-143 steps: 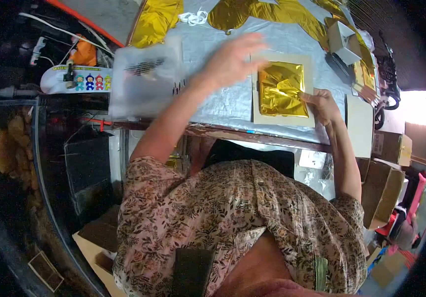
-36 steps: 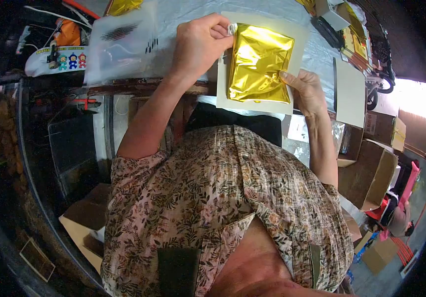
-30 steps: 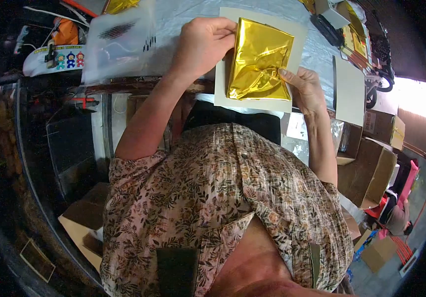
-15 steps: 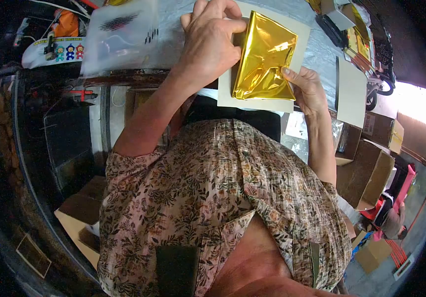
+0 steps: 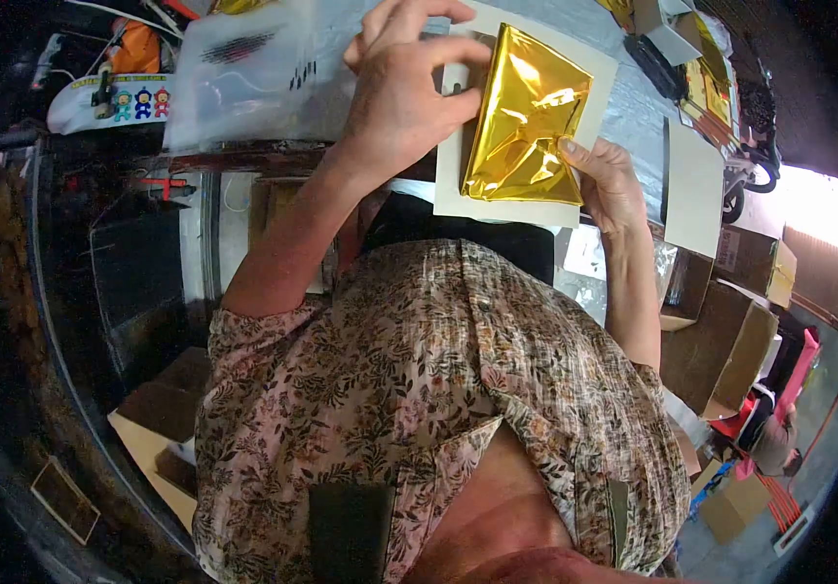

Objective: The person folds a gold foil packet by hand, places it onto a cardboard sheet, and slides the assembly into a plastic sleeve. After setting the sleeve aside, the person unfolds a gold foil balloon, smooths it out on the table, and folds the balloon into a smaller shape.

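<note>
A shiny gold foil packet [image 5: 536, 117], creased at its lower middle, lies over a larger pale card [image 5: 453, 200], both tilted slightly. My right hand [image 5: 614, 180] grips the packet's lower right edge, thumb on top of the foil and the other fingers bent out of sight beneath. My left hand [image 5: 399, 97] is just left of the packet, fingers bent and apart, with thumb and forefinger close to its left edge.
Clear plastic bags [image 5: 243, 83] lie left on the table beside a white sheet with cartoon figures [image 5: 141, 102]. Another pale card [image 5: 693, 185] overhangs the table edge at right. Cardboard boxes [image 5: 726, 350] stand lower right, and a person [image 5: 777, 443] is farther off.
My left hand has opened its fingers more and drawn slightly away from the foil's left edge. The packet and card shift slightly right and down in view; my right hand keeps its grip.
</note>
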`<state>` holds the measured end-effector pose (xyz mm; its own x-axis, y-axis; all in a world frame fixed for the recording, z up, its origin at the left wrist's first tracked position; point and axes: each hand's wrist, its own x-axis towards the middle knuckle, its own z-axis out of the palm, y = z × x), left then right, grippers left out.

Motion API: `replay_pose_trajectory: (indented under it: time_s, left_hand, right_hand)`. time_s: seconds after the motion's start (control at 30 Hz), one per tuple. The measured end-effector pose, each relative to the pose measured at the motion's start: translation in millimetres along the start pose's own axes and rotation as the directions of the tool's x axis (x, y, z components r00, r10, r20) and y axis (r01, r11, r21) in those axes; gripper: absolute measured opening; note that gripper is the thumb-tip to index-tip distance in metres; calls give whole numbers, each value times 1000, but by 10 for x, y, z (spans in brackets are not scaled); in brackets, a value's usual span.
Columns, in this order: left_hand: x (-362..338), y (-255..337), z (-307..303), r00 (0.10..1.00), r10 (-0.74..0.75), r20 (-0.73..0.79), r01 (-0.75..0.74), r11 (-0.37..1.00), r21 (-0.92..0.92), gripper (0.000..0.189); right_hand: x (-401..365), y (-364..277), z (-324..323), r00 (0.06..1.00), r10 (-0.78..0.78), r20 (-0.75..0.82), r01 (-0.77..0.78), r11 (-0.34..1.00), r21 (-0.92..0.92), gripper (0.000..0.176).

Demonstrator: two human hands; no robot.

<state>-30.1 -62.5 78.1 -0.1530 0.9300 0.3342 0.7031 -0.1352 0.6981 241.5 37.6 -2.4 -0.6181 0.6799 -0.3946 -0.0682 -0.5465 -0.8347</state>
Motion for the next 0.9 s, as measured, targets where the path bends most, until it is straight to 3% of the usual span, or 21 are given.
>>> replay_pose_trajectory:
  time_s: [0.03, 0.1, 0.23, 0.27, 0.3, 0.33, 0.4, 0.43, 0.47, 0.5, 0.63, 0.67, 0.7, 0.73, 0.8, 0.83, 0.9]
  left_hand:
    - [2, 6, 26, 1000, 3, 1, -3, 1000, 0, 18]
    - [2, 19, 110, 978, 16, -207, 9, 993, 121, 23]
    - [-6, -106, 182, 991, 4, -136, 17, 988, 153, 25]
    - [-7, -375, 328, 925, 292, -243, -258, 952, 163, 24]
    - [13, -580, 438, 766, 546, -339, -508, 837, 203, 24]
    - [51, -672, 486, 766, 547, -338, -508, 837, 203, 24]
    - [98, -791, 556, 681, 642, -352, -648, 752, 117, 20]
    - [95, -592, 446, 681, 643, -350, -650, 751, 116, 20]
    - [40, -371, 318, 856, 403, -325, -440, 897, -45, 18]
    - [16, -222, 235, 959, 131, -252, -182, 965, -192, 16]
    - [-59, -357, 294, 971, 81, -224, -108, 988, -110, 24]
    - [-75, -363, 327, 985, -107, -137, 38, 903, -428, 33]
    - [-83, -371, 359, 967, -255, 2, 187, 703, -686, 44]
    - [-80, -384, 397, 966, -258, -4, 186, 707, -683, 44]
    - [-61, -423, 477, 969, -249, 2, 176, 676, -715, 64]
    - [-48, -449, 547, 967, -251, -44, 156, 719, -677, 70]
    - [-69, -519, 629, 963, -257, -85, 115, 672, -732, 78]
  right_hand:
    - [-5, -6, 8, 1000, -2, -13, 2, 1000, -5, 22]
    - [7, 5, -53, 1000, 9, -1, -9, 1000, -5, 22]
    - [20, 15, -72, 1000, 27, 13, -27, 1000, 4, 23]
    - [5, 11, -42, 1000, 28, 13, -28, 1000, 5, 23]
    - [-7, -3, 15, 1000, 9, -17, -9, 1000, 15, 19]
    - [-10, -10, 46, 999, -10, -48, 11, 1000, 25, 14]
    - [-5, -6, 39, 999, -9, -49, 11, 999, 34, 14]
    - [0, -6, 31, 999, -10, -50, 12, 999, 41, 14]
    - [14, -3, -1, 999, -12, -52, 14, 999, 44, 14]
    - [29, 4, -55, 1000, 3, -9, -3, 999, 39, 19]
    - [53, 40, -105, 1000, 4, 28, -4, 1000, 19, 24]
    - [52, 44, -111, 999, 6, 32, -7, 1000, 20, 24]
    - [56, 41, -120, 999, 17, 32, -17, 1000, 0, 25]
    - [64, 42, -130, 999, 27, 35, -27, 999, -21, 25]
    - [68, 74, -143, 999, 29, 30, -28, 999, -24, 25]
    - [73, 84, -139, 999, 27, 18, -27, 999, -27, 25]
    - [64, 63, -127, 1000, 14, -9, -15, 995, -97, 24]
